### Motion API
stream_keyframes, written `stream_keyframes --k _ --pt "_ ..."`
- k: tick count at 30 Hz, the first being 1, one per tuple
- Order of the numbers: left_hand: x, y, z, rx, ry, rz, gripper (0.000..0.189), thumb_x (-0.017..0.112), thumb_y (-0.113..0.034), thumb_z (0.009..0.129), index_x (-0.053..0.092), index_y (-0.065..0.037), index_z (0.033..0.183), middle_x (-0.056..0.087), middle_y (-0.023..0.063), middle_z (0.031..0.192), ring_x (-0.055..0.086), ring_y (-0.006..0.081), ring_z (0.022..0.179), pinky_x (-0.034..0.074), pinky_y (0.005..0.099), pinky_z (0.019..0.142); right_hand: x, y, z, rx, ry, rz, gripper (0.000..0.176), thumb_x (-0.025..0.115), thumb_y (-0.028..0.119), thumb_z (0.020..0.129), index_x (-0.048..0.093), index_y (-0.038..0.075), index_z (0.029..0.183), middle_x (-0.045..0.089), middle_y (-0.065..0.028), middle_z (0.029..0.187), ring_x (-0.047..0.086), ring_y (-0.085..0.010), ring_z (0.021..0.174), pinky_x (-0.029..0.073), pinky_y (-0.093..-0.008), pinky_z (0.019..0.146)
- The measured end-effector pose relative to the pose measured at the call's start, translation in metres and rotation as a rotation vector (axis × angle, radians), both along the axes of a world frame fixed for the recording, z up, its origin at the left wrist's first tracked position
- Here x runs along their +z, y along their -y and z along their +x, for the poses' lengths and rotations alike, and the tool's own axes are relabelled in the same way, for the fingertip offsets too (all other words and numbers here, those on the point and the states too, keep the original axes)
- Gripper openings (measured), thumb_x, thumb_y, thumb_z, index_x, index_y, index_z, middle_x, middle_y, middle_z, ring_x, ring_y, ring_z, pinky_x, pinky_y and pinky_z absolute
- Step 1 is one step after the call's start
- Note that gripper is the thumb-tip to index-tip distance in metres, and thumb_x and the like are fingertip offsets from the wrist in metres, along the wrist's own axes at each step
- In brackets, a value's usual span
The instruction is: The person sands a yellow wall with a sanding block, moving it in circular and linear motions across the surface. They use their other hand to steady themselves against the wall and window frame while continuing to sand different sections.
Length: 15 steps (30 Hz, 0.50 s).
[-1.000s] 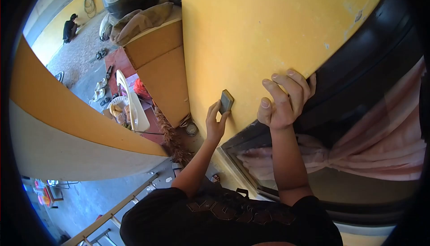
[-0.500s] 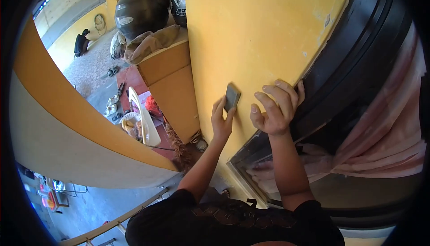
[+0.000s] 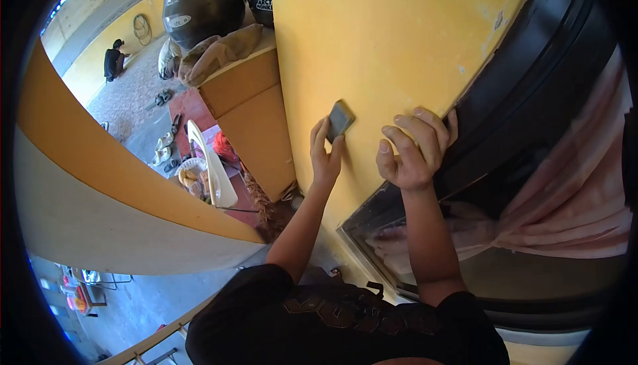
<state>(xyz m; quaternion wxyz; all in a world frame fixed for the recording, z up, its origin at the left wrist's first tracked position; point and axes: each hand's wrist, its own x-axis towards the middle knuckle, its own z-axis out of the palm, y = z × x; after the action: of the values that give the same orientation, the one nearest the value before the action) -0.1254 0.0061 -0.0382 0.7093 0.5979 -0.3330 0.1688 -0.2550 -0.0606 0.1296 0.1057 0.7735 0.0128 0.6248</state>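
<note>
has a yellow wall [image 3: 385, 39] behind the left hand [image 3: 325, 162], a dark-framed window [image 3: 505, 179] beside the right hand [image 3: 415, 162], an orange cabinet [image 3: 256, 132] and daylit paving [image 3: 136, 99] left of both.

1. I see left forearm [image 3: 300, 232] extended, slanting right; left hand [image 3: 324, 161] in a thumb-finger pinch.
2. I've got right forearm [image 3: 430, 232] near-vertical in view; right hand [image 3: 417, 166] half-curled, fingers spread, thumb apart.
3. Hands level, not touching.

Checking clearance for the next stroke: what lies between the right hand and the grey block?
Only bare yellow wall shows between the right hand and the grey block, in the head view.
</note>
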Motion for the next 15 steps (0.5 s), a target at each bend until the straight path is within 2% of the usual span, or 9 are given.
stream_keyframes --k 2,3,5,7,8,9,11,14,15 --pt "-0.049 0.004 -0.001 0.090 -0.045 0.084 0.046 0.063 -0.002 0.087 0.050 0.004 0.131 0.051 0.0206 0.129 0.050 0.0327 0.121 0.039 0.0389 0.103 0.001 0.001 -0.002 0.011 -0.005 -0.015 0.022 0.060 0.034 0.085 0.066 0.016 0.075 0.064 0.0001 0.087 0.057 -0.0214 0.103 0.026 -0.0532 0.109" --pt "-0.072 0.009 -0.003 0.042 -0.119 0.012 0.047 0.062 -0.002 0.087 0.049 0.005 0.131 0.051 0.0206 0.129 0.049 0.0326 0.122 0.038 0.0395 0.104 0.001 0.000 -0.002 0.025 -0.009 -0.014 0.022 0.060 0.035 0.084 0.066 0.016 0.075 0.064 0.0002 0.087 0.056 -0.0214 0.103 0.027 -0.0534 0.109" --pt "-0.052 0.004 -0.006 0.021 -0.165 0.055 0.046 0.062 -0.002 0.087 0.049 0.005 0.131 0.052 0.0199 0.128 0.049 0.0318 0.122 0.038 0.0387 0.104 0.001 0.002 0.000 0.024 0.001 -0.012 0.022 0.060 0.037 0.083 0.066 0.016 0.076 0.064 0.0002 0.088 0.056 -0.0213 0.103 0.026 -0.0539 0.109" --pt "-0.011 0.004 0.010 0.018 -0.038 0.013 0.045 0.062 -0.003 0.088 0.050 0.005 0.131 0.053 0.0194 0.126 0.051 0.0311 0.119 0.040 0.0375 0.101 0.001 0.000 -0.001 0.034 -0.002 -0.006 0.022 0.060 0.036 0.084 0.065 0.016 0.075 0.064 0.0003 0.088 0.056 -0.0212 0.102 0.026 -0.0541 0.109" --pt "0.012 0.006 0.018 -0.005 -0.005 -0.048 0.045 0.063 -0.004 0.087 0.051 0.005 0.130 0.054 0.0190 0.124 0.053 0.0306 0.115 0.041 0.0366 0.098 0.002 0.000 -0.001 0.033 -0.004 -0.018 0.025 0.058 0.035 0.085 0.066 0.013 0.074 0.064 -0.0024 0.088 0.056 -0.0259 0.100 0.027 -0.0539 0.108" --pt "0.030 0.007 0.027 0.008 0.047 -0.054 0.045 0.065 -0.004 0.087 0.052 0.005 0.129 0.054 0.0189 0.122 0.053 0.0305 0.113 0.042 0.0365 0.097 0.002 0.000 0.001 0.019 -0.009 0.004 0.025 0.058 0.035 0.085 0.066 0.013 0.074 0.064 -0.0024 0.088 0.056 -0.0259 0.100 0.027 -0.0539 0.108" --pt "0.034 0.007 0.031 -0.052 0.011 -0.083 0.045 0.067 -0.004 0.086 0.053 0.006 0.127 0.055 0.0194 0.121 0.054 0.0305 0.112 0.042 0.0365 0.096 0.002 0.000 -0.001 0.010 -0.023 -0.004 0.025 0.058 0.035 0.085 0.066 0.013 0.074 0.064 -0.0022 0.089 0.056 -0.0256 0.101 0.027 -0.0539 0.109" --pt "-0.038 0.002 0.014 0.055 -0.007 0.061 0.046 0.070 -0.004 0.083 0.054 0.007 0.124 0.057 0.0191 0.120 0.053 0.0316 0.115 0.042 0.0386 0.098 0.003 0.000 -0.001 -0.011 0.002 -0.022 0.024 0.060 0.036 0.083 0.066 0.015 0.073 0.064 -0.0010 0.089 0.056 -0.0232 0.100 0.029 -0.0533 0.106" --pt "-0.049 -0.002 0.002 0.066 -0.083 0.128 0.045 0.071 -0.004 0.082 0.055 0.007 0.123 0.057 0.0187 0.121 0.052 0.0319 0.116 0.041 0.0399 0.100 0.003 -0.001 0.001 -0.014 0.002 -0.012 0.023 0.061 0.036 0.081 0.065 0.015 0.071 0.064 0.0000 0.088 0.057 -0.0212 0.100 0.031 -0.0532 0.105"
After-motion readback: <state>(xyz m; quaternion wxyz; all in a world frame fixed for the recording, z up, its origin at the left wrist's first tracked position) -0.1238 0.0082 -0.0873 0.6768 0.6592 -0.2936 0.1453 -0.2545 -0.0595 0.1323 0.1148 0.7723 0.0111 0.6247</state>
